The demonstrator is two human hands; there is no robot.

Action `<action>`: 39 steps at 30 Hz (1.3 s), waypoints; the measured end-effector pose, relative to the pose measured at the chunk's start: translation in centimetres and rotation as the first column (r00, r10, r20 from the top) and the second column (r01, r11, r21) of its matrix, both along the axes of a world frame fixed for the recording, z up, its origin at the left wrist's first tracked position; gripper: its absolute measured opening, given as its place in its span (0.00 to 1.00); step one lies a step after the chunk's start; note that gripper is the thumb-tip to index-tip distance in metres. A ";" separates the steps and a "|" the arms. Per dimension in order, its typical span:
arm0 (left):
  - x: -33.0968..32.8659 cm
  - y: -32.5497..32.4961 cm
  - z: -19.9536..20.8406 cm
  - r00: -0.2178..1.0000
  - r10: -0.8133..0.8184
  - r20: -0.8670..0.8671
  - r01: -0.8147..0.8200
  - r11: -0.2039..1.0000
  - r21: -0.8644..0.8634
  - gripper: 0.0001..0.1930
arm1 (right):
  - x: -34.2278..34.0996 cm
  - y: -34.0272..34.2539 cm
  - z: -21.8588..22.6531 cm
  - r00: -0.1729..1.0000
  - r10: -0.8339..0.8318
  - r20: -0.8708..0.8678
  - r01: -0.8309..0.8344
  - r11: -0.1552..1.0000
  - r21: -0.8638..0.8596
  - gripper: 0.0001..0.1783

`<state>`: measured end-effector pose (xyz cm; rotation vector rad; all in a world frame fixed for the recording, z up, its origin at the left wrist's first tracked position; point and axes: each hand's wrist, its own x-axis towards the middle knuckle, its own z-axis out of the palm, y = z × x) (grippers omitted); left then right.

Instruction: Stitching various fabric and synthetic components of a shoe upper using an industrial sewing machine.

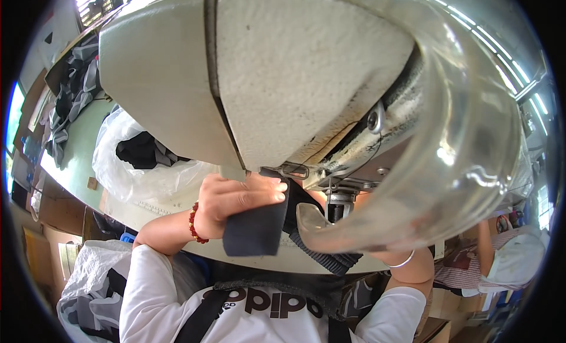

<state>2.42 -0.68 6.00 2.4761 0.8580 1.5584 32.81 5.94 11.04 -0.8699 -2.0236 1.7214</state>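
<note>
My left hand (236, 200), with a red bead bracelet at its wrist, closes round a dark grey fabric piece (253, 232) under the head of a large white sewing machine (312, 71). The fingers lie pressed together over the cloth, whose lower end hangs free. Black cloth (300, 201) and a dark ribbed band (330, 257) continue from there along the machine bed's near edge. My right forearm (410, 271), wearing a thin bangle, reaches in from the right. Behind the clear curved plastic guard (471, 148), my right hand's fingers are hidden. A metal cylindrical part (340, 204) stands near the cloth.
A clear plastic bag (127, 178) holding black cloth lies left of the machine on the pale table (82, 148). More grey and black cloth (73, 95) is heaped at the far left. Another bag (94, 284) stands low left. A person (501, 260) is at the right.
</note>
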 end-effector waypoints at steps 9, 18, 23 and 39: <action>-0.9 0.8 -0.3 0.937 0.098 -0.336 -0.023 0.975 0.220 0.11 | -1.3 -0.4 2.8 0.957 0.053 0.284 -0.201 0.827 0.524 0.24; -0.6 0.6 0.5 0.952 0.040 -0.305 0.000 0.991 0.132 0.10 | -0.6 0.4 -1.3 0.958 0.013 0.287 -0.189 0.780 0.597 0.27; -1.2 0.5 1.1 0.971 -0.022 -0.237 0.030 0.999 0.033 0.10 | -0.4 0.2 -0.3 0.962 -0.047 0.268 -0.146 0.743 0.653 0.28; -1.2 1.9 0.6 0.986 -0.018 -0.165 0.034 0.995 0.095 0.09 | -0.7 2.8 0.3 0.979 0.083 0.186 -0.133 0.952 0.275 0.26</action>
